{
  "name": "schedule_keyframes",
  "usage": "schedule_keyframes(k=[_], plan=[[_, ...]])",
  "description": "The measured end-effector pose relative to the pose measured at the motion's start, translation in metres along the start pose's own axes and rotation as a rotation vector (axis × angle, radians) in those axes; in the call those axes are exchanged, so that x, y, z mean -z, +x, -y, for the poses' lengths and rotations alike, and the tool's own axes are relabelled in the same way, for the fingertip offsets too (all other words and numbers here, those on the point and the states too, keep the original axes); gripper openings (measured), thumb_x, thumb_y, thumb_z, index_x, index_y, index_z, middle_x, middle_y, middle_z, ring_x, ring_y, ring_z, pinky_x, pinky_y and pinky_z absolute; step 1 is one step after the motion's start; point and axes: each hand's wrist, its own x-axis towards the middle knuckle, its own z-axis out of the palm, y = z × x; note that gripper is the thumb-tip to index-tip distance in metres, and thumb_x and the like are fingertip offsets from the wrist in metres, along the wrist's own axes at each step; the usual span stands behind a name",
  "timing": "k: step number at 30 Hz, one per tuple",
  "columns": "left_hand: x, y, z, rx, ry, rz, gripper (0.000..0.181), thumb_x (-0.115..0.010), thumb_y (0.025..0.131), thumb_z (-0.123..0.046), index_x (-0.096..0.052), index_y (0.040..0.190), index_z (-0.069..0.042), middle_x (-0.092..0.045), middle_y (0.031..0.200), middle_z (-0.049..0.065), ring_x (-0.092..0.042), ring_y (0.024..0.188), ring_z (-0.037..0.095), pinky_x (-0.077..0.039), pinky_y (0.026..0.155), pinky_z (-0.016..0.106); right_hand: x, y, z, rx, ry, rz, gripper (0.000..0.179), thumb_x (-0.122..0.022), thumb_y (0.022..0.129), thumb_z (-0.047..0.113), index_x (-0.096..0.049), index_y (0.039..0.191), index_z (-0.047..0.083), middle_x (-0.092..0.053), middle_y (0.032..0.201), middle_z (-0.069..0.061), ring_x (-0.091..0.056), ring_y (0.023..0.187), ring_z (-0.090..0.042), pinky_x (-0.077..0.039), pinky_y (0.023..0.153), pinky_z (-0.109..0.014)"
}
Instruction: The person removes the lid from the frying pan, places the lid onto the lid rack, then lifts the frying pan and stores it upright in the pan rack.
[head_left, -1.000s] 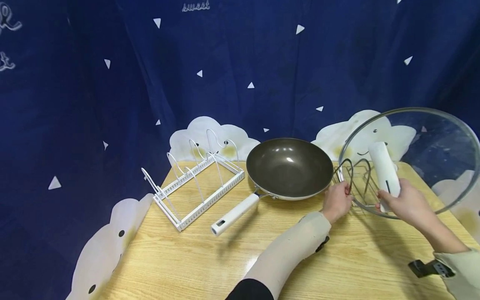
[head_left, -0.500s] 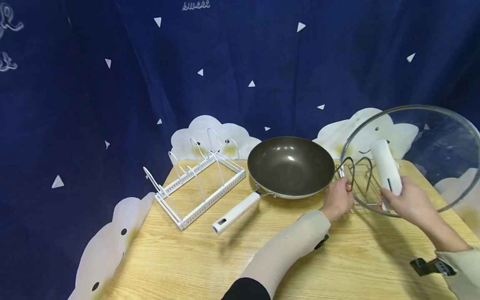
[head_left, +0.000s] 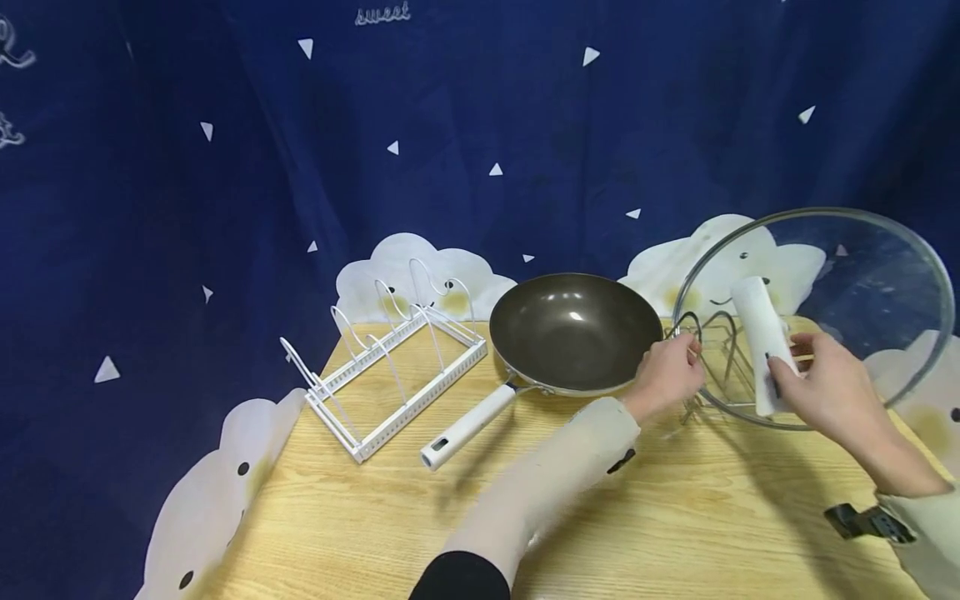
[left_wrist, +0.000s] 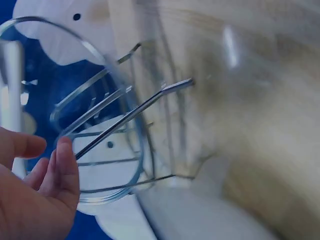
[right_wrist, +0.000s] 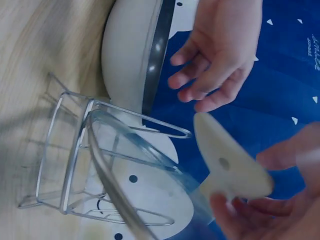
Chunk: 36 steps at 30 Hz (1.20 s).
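Note:
A large glass lid [head_left: 862,283] with a steel rim stands tilted on edge in a metal wire rack [head_left: 723,367] at the right of the table. My right hand [head_left: 836,387] is at the lid's white handle [head_left: 761,342], its thumb in front and fingers spread loosely around it. In the right wrist view the handle [right_wrist: 225,165] lies between the parted thumb and fingers. Beside the rack, my left hand [head_left: 670,375] holds nothing. Its fingers [left_wrist: 65,165] are relaxed near the rack's wire loop in the left wrist view.
A dark-coated wok [head_left: 577,333] sits left of the metal rack, its white handle [head_left: 468,425] pointing toward the front left. Further left is a white rack [head_left: 427,396] with upright wire dividers. A blue curtain [head_left: 450,100] hangs behind the wooden table [head_left: 630,533].
My left hand has let go of the wire rack and drawn slightly left. The fingers of my right hand have loosened around the lid's handle. The lid remains standing in the rack.

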Motion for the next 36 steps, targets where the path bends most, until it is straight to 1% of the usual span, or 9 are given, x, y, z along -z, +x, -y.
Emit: schedule_keyframes(k=[4, 10, 15, 20, 22, 24, 30, 32, 36], plan=[[0.027, -0.002, -0.002, -0.049, 0.102, 0.096, 0.01, -0.051, 0.093, -0.024, -0.058, 0.096, -0.03, -0.054, 0.075, -0.019, -0.048, 0.056, 0.001, -0.037, 0.045, 0.017, -0.001, -0.001, 0.01, 0.085, -0.014, -0.077, 0.047, -0.057, 0.09, 0.018, -0.045, 0.117, -0.019, -0.046, 0.108, -0.037, -0.048, 0.093, -0.051, -0.042, 0.068, -0.058], [0.069, -0.007, -0.002, -0.09, 0.225, 0.219, 0.011, -0.05, 0.094, -0.025, -0.055, 0.085, -0.027, -0.054, 0.075, -0.015, -0.05, 0.062, 0.004, -0.038, 0.047, 0.02, -0.006, -0.003, 0.023, 0.218, 0.0, -0.208, 0.038, -0.061, 0.083, 0.007, -0.051, 0.107, -0.02, -0.046, 0.105, -0.042, -0.039, 0.098, -0.057, -0.03, 0.079, -0.064], [0.098, -0.011, 0.006, -0.124, 0.285, 0.281, 0.012, -0.051, 0.095, -0.028, -0.057, 0.085, -0.026, -0.056, 0.077, -0.015, -0.053, 0.067, 0.004, -0.043, 0.053, 0.021, -0.014, -0.008, 0.034, 0.303, 0.018, -0.279, 0.036, -0.063, 0.078, 0.003, -0.053, 0.105, -0.019, -0.049, 0.097, -0.037, -0.046, 0.085, -0.05, -0.036, 0.068, -0.059], [0.125, -0.019, 0.028, -0.175, 0.292, 0.352, 0.015, -0.052, 0.095, -0.029, -0.059, 0.085, -0.02, -0.057, 0.077, -0.01, -0.051, 0.066, 0.007, -0.041, 0.06, 0.02, -0.029, -0.017, 0.044, 0.403, 0.034, -0.261, 0.04, -0.066, 0.075, -0.002, -0.05, 0.108, -0.016, -0.05, 0.099, -0.032, -0.052, 0.076, -0.043, -0.044, 0.061, -0.054], [0.133, -0.023, 0.041, -0.187, 0.304, 0.383, 0.016, -0.052, 0.096, -0.03, -0.059, 0.085, -0.019, -0.057, 0.077, -0.009, -0.05, 0.068, 0.008, -0.041, 0.062, 0.02, -0.036, -0.021, 0.048, 0.428, 0.046, -0.236, 0.041, -0.067, 0.075, -0.003, -0.05, 0.11, -0.015, -0.05, 0.102, -0.031, -0.054, 0.077, -0.042, -0.046, 0.062, -0.053], [0.141, -0.027, 0.053, -0.169, 0.31, 0.414, 0.017, -0.053, 0.096, -0.031, -0.06, 0.086, -0.019, -0.058, 0.078, -0.009, -0.052, 0.07, 0.009, -0.042, 0.064, 0.021, -0.041, -0.026, 0.052, 0.429, 0.066, -0.186, 0.04, -0.067, 0.077, -0.002, -0.05, 0.111, -0.014, -0.051, 0.103, -0.03, -0.056, 0.078, -0.042, -0.048, 0.064, -0.053], [0.161, -0.04, 0.087, -0.081, 0.305, 0.44, 0.017, -0.054, 0.096, -0.032, -0.064, 0.094, -0.019, -0.061, 0.088, -0.009, -0.055, 0.081, 0.011, -0.045, 0.071, 0.025, -0.056, -0.035, 0.063, 0.325, 0.179, 0.073, 0.038, -0.062, 0.089, 0.006, -0.048, 0.119, -0.012, -0.052, 0.109, -0.029, -0.059, 0.09, -0.044, -0.053, 0.072, -0.052], [0.17, -0.043, 0.097, -0.073, 0.296, 0.445, 0.017, -0.054, 0.096, -0.031, -0.064, 0.095, -0.018, -0.061, 0.087, -0.007, -0.054, 0.079, 0.011, -0.045, 0.07, 0.025, -0.062, -0.036, 0.066, 0.305, 0.208, 0.122, 0.037, -0.06, 0.09, 0.008, -0.048, 0.119, -0.012, -0.054, 0.109, -0.028, -0.059, 0.092, -0.041, -0.054, 0.073, -0.049], [0.19, -0.047, 0.115, -0.094, 0.274, 0.454, 0.017, -0.054, 0.096, -0.029, -0.064, 0.094, -0.015, -0.058, 0.078, -0.005, -0.051, 0.071, 0.011, -0.043, 0.066, 0.025, -0.071, -0.037, 0.072, 0.286, 0.261, 0.187, 0.033, -0.06, 0.091, 0.008, -0.051, 0.116, -0.011, -0.057, 0.107, -0.025, -0.06, 0.094, -0.037, -0.055, 0.075, -0.043]])
